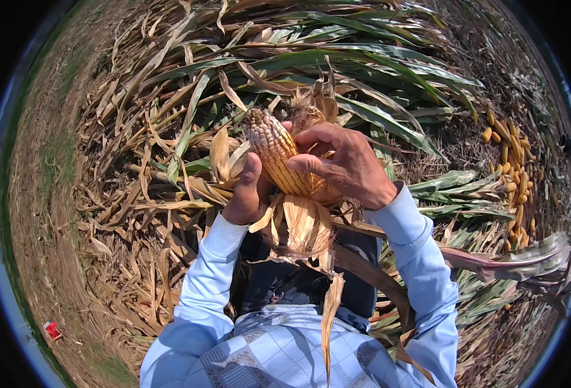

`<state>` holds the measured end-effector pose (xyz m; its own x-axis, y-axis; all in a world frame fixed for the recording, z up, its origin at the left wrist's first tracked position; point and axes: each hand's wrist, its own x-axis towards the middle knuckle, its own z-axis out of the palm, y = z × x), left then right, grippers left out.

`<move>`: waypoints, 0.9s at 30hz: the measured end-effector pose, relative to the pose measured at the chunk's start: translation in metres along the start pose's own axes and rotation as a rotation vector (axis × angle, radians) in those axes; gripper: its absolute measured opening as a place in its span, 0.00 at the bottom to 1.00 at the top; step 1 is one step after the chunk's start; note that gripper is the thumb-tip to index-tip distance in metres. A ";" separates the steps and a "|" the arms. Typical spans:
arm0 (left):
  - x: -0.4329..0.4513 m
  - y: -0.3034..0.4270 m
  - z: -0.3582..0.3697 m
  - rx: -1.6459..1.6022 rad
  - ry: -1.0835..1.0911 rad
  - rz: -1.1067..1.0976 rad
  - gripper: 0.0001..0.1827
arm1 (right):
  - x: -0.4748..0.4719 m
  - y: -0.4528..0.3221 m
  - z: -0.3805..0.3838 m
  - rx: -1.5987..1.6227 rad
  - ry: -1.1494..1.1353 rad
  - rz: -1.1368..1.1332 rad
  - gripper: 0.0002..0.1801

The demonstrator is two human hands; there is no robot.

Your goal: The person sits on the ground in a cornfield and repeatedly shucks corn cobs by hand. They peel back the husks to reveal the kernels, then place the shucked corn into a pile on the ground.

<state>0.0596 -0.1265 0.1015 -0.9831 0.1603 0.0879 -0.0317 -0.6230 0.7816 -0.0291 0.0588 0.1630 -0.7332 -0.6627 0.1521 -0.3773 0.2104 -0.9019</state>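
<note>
A large ear of yellow corn (285,157) is in my hands in front of my lap, its tip tilted up and to the left. Dry husk leaves (302,225) are peeled down from its base and hang toward me. My left hand (246,191) supports the ear from the left and beneath, most of its fingers hidden behind the cob. On the ear's right side, my right hand (346,162) pinches with thumb and fingers against the kernels and husk. Brown silk (309,114) and more husk show just beyond the right hand.
A pile of cut corn stalks with green and dry leaves (275,63) spreads ahead of me. Several husked yellow ears (518,179) lie heaped on the ground at right. Far left, a small red object (52,330) rests on the stubble.
</note>
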 end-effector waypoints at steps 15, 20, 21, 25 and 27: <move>0.008 -0.005 0.004 0.344 0.048 0.006 0.36 | -0.018 0.004 -0.011 0.168 0.106 0.109 0.09; 0.014 0.006 0.019 0.412 0.001 -0.046 0.41 | -0.013 0.014 -0.021 0.523 0.201 0.363 0.08; 0.015 0.006 0.021 0.364 0.036 -0.100 0.43 | -0.016 0.015 -0.023 0.613 0.244 0.337 0.09; 0.021 0.001 0.025 0.259 0.069 -0.145 0.40 | -0.016 0.020 -0.034 0.821 0.287 0.375 0.11; 0.022 0.000 0.024 0.384 0.073 -0.156 0.39 | -0.014 0.024 -0.039 0.920 0.312 0.337 0.12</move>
<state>0.0425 -0.1048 0.1185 -0.9825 0.1668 -0.0831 -0.1255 -0.2626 0.9567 -0.0501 0.1010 0.1553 -0.8848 -0.4272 -0.1862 0.3584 -0.3683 -0.8578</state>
